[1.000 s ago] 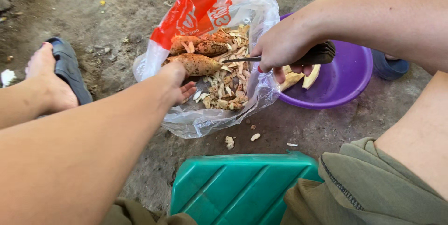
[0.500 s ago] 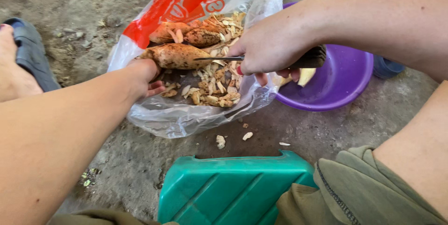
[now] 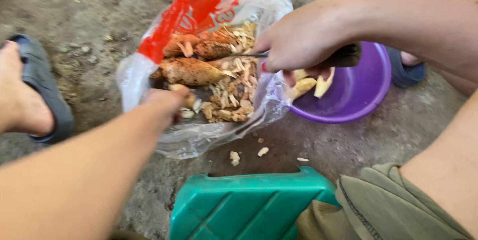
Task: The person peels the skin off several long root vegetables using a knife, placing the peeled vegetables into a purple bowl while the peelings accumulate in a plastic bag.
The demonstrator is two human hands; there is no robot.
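We see little free room here: the plastic bag [image 3: 199, 70] lies open on the dirt ground [image 3: 89, 11], its right edge touching the purple bowl [image 3: 358, 90], with a green stool [image 3: 249, 205] just below and a sandalled foot [image 3: 25, 90] off to the left. Our left hand [image 3: 167, 101] reaches into the bag's near rim, fingers curled around a small piece; whether it touches the unpeeled root [image 3: 191, 70] we cannot tell. That root lies with its long axis roughly left to right, its tapered end pointing right toward the peelings [image 3: 231, 95]. Our right hand [image 3: 294, 46] is clenched on a dark-handled knife [image 3: 343, 57], blade pointing left over the bag.
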